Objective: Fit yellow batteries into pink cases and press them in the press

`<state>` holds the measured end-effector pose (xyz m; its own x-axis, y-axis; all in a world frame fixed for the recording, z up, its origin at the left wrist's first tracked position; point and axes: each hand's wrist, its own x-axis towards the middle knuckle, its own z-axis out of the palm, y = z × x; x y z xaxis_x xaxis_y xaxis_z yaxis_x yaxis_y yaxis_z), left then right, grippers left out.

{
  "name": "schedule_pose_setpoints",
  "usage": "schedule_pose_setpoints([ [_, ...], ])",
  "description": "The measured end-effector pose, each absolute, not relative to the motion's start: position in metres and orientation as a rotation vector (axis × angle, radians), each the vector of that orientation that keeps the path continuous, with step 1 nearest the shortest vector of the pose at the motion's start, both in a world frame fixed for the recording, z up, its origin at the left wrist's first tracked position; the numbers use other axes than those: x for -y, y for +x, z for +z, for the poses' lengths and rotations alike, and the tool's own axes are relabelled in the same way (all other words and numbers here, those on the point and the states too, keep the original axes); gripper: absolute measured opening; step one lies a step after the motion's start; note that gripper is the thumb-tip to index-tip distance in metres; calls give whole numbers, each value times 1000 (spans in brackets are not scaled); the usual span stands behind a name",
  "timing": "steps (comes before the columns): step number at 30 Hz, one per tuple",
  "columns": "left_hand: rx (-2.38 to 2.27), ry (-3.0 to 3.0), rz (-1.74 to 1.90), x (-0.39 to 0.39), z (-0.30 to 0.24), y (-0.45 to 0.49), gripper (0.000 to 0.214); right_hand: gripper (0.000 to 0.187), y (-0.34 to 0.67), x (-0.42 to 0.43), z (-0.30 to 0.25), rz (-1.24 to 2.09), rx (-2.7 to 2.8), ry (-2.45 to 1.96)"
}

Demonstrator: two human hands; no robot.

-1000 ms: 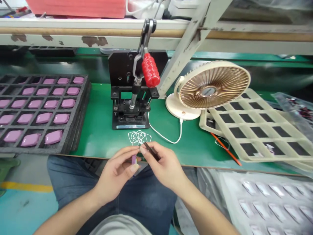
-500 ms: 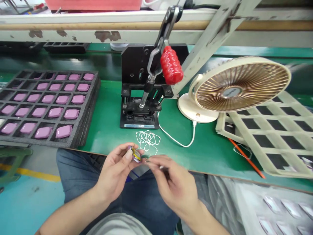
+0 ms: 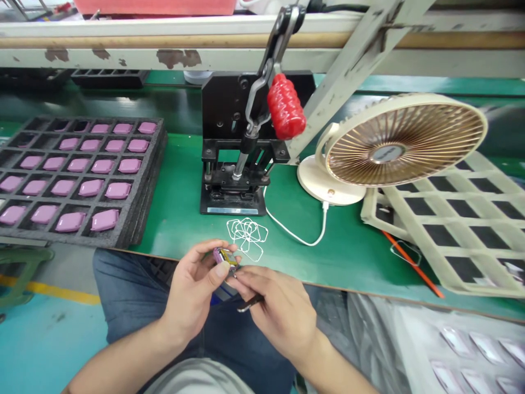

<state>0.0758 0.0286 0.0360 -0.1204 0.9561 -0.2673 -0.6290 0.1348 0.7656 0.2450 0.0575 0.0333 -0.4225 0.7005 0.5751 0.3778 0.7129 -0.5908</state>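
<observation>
My left hand (image 3: 197, 290) is closed around a small purple watch-like case (image 3: 225, 257), held tilted just past the bench's front edge. The case's open side shows yellow and metallic parts. In my right hand (image 3: 279, 312) is a slim dark metal tool, apparently tweezers (image 3: 251, 303), with one end jutting out below the fingers. The right fingertips meet the near edge of the case, and what they pinch there is hidden. Just beyond both hands, a loose pile of thin white ring gaskets (image 3: 247, 234) lies on the green bench (image 3: 180, 219).
A black hand press (image 3: 233, 186) with a red handle (image 3: 286, 106) stands behind the gaskets. On the left sits a foam tray (image 3: 151, 186) of purple cases. A cream fan (image 3: 406, 148), its white cable and a pale grid tray (image 3: 463, 230) occupy the right. Wrapped parts (image 3: 455, 339) lie lower right.
My right hand has moved left and closer in to the case. The dark tool has turned, so its end now shows below my fingers. My left thumb has shifted lower on the case.
</observation>
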Motion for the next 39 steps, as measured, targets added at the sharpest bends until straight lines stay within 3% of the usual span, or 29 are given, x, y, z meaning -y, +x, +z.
schedule_pose_setpoints([
  [9, -873, 466, 1453, -30, 33, 74, 31, 35, 252, -57, 12, 429, 2112, -751],
  [16, -841, 571, 1436, -30, 30, 71, 30, 14, 248, -63, 19, 500, 2038, -845],
  [21, -797, 797, 1409, -30, 20, 61, 34, 53, 256, -67, 33, 683, 2139, -983],
  [25, -682, 869, 1309, -27, 11, 56, 37, 65, 264, -69, 39, 869, 2182, -1019],
  [32, -775, 1083, 1321, -27, 15, 49, 34, 39, 255, -65, 31, 997, 1929, -890],
  [39, -923, 1140, 1179, -17, 15, 48, 33, 44, 254, -38, 29, 893, 1835, -1049],
])
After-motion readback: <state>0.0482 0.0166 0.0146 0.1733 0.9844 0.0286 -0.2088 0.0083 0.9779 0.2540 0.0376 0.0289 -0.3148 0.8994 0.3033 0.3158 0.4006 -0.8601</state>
